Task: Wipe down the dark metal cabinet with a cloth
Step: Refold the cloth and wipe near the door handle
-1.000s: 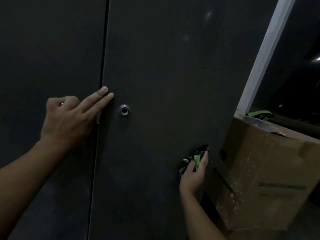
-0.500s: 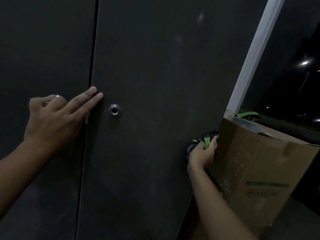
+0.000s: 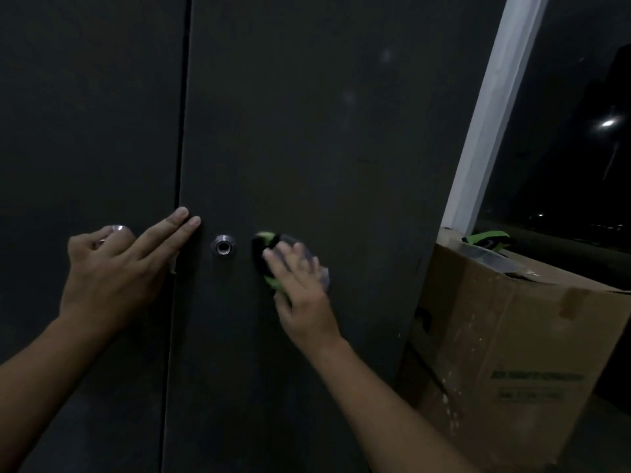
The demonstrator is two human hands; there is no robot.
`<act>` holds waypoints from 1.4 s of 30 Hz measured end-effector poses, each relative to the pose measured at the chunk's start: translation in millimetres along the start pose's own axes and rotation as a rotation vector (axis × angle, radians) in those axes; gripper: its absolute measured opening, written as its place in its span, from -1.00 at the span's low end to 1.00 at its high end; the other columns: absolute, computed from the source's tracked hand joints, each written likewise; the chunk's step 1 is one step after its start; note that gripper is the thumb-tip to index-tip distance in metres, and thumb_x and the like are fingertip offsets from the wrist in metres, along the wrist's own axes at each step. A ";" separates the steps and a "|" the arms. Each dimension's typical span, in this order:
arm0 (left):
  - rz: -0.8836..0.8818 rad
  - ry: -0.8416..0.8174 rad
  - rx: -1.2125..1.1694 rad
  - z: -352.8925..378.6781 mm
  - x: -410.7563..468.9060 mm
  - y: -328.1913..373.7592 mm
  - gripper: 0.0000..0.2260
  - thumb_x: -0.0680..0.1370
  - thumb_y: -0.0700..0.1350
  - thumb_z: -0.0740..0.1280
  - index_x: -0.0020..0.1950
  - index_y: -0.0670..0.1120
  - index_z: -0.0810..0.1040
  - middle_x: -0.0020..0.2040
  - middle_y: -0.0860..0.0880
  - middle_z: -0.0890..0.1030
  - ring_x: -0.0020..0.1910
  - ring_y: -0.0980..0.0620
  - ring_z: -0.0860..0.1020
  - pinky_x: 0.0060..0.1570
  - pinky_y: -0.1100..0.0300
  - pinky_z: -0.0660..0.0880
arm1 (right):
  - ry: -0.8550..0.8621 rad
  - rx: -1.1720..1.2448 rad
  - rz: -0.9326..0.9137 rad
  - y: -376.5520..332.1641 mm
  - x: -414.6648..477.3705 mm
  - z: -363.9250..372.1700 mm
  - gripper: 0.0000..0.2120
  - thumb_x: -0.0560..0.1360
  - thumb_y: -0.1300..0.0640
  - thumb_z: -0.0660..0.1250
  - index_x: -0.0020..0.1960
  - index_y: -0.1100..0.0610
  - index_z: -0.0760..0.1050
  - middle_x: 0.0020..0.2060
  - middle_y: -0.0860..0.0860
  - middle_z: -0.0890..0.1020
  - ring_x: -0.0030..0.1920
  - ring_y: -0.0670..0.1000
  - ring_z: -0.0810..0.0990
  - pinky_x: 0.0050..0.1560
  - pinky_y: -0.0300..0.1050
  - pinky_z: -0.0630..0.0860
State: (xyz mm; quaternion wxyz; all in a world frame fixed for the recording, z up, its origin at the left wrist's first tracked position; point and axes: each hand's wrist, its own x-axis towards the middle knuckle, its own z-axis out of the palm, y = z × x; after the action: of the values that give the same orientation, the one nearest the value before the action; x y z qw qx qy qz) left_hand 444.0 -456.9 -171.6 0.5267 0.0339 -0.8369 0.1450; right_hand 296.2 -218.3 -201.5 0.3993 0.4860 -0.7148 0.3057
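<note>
Cabinet matte black, smudged, right hand flat on green cloth, left hand fingers straight

Green-black cloth pressed flat on dark cabinet.

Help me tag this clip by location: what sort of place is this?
Likely a dim storeroom or office corner: a dark metal cabinet with a round lock, and a worn cardboard box beside it.

place: dim storage area | evidence: metal cabinet, dusty cardboard box, white post
</note>
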 end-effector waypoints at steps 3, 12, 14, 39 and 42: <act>-0.075 -0.036 0.073 -5.5 -2.4 11.3 -0.47 0.58 0.03 0.01 0.58 0.10 0.20 0.58 0.10 0.21 -0.04 -0.13 0.45 0.02 -0.07 0.31 | -0.107 0.036 -0.083 -19.3 -9.8 11.1 -0.40 0.50 0.35 0.24 0.50 0.02 0.36 0.49 0.01 0.39 0.56 0.03 0.20 0.52 0.26 0.11; -0.558 0.052 -0.570 -75.3 -21.0 36.2 -0.55 0.47 0.14 0.28 0.38 0.20 0.42 0.28 0.10 0.38 0.23 0.10 0.33 0.20 0.12 0.33 | 0.011 0.566 0.106 -116.9 14.9 10.9 -0.42 0.45 0.48 0.35 0.40 0.10 0.49 0.40 -0.06 0.49 0.44 -0.17 0.39 0.48 -0.25 0.26; -0.790 0.068 -0.763 -87.9 -23.2 39.7 -0.67 0.52 0.13 0.35 0.27 0.21 0.42 0.18 0.08 0.50 0.14 0.13 0.45 0.12 0.17 0.46 | -0.001 0.629 0.075 -148.6 28.5 13.7 -0.39 0.45 0.49 0.34 0.43 0.11 0.45 0.40 -0.06 0.48 0.45 -0.20 0.38 0.47 -0.27 0.25; -0.761 0.236 -0.119 -122.9 -17.8 -204.6 -0.55 0.53 -0.21 0.26 0.29 0.17 0.21 0.34 -0.07 0.26 0.25 -0.11 0.26 0.27 -0.03 0.20 | -0.130 -0.223 -0.411 -208.2 183.9 97.8 -0.47 0.57 -0.17 0.07 0.54 -0.23 0.21 0.58 -0.23 0.04 0.60 0.12 -0.26 0.47 0.32 -0.42; -0.817 0.393 -0.081 -124.2 -16.7 -227.2 -0.65 0.55 -0.15 0.29 0.22 0.11 0.24 0.29 -0.17 0.31 0.23 -0.16 0.29 0.19 0.14 0.13 | -0.109 -0.270 -0.412 -208.5 181.3 100.0 -0.42 0.53 -0.18 0.08 0.55 -0.22 0.18 0.60 -0.20 0.01 0.60 0.14 -0.27 0.46 0.37 -0.38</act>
State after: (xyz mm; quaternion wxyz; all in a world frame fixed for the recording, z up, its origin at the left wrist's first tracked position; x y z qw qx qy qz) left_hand 607.3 -641.0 -89.4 0.6903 0.3126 -0.6442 -0.1042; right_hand 426.7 -453.5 -83.4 0.4754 0.5795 -0.6554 0.0932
